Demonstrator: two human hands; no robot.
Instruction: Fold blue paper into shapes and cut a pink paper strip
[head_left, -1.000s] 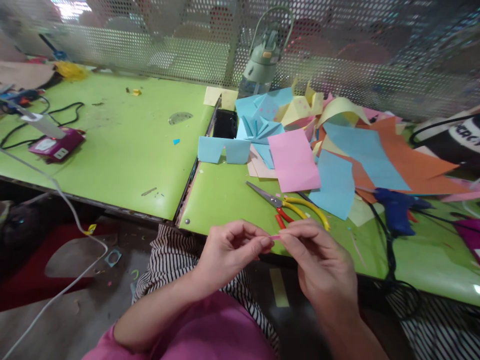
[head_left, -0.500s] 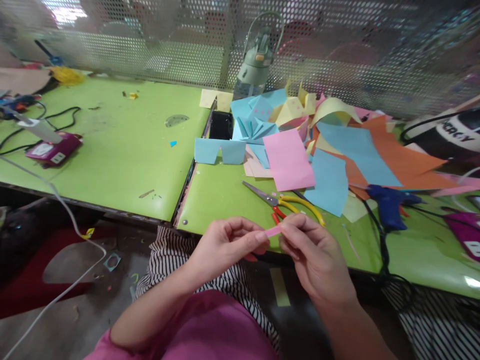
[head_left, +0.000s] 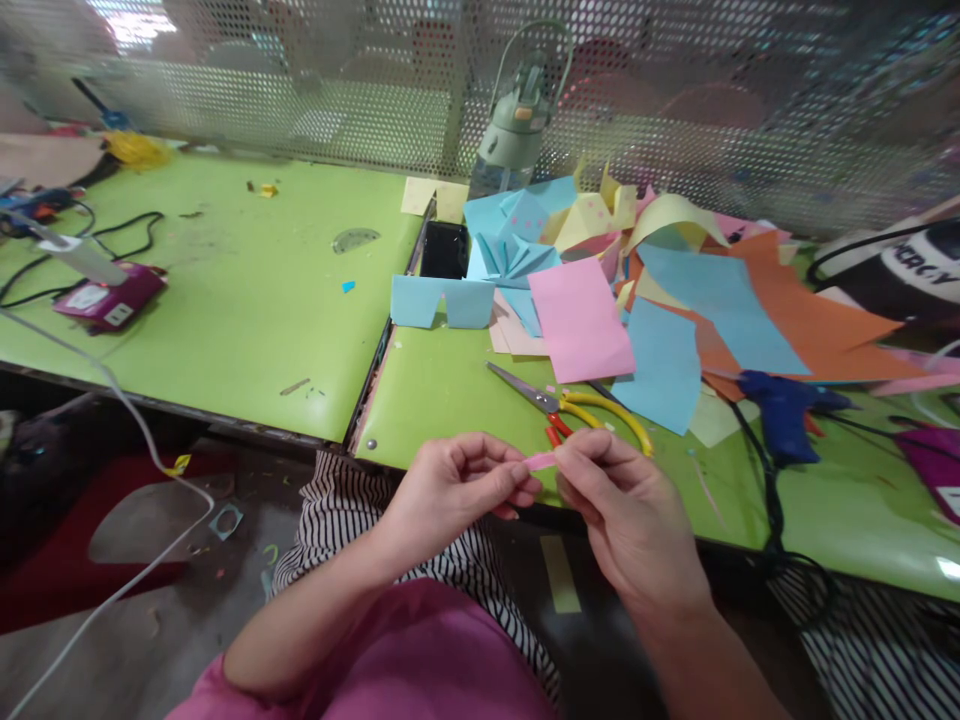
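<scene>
A small pink paper strip (head_left: 540,461) is pinched at both ends between my two hands, just over the table's front edge. My left hand (head_left: 465,485) grips its left end between thumb and fingers. At the right end, my right hand (head_left: 622,500) closes thumb and fingertips on it. Right behind the hands lie yellow-handled scissors (head_left: 536,395), blades pointing left, with a red-handled tool (head_left: 556,430) partly hidden by them. Farther back are a pink paper sheet (head_left: 581,320) and a folded light-blue paper piece (head_left: 442,302) with a notch.
Coloured papers (head_left: 720,290) pile up at centre right. A blue glue gun (head_left: 784,415) with a hanging cable lies right. A green bottle (head_left: 514,135) stands by the perforated metal screen. Left are a purple power socket (head_left: 109,298) and a protractor (head_left: 355,240).
Both hands still pinch the pink strip. The right hand has shifted very slightly left; the view has moved a little, and the table things stay in place.
</scene>
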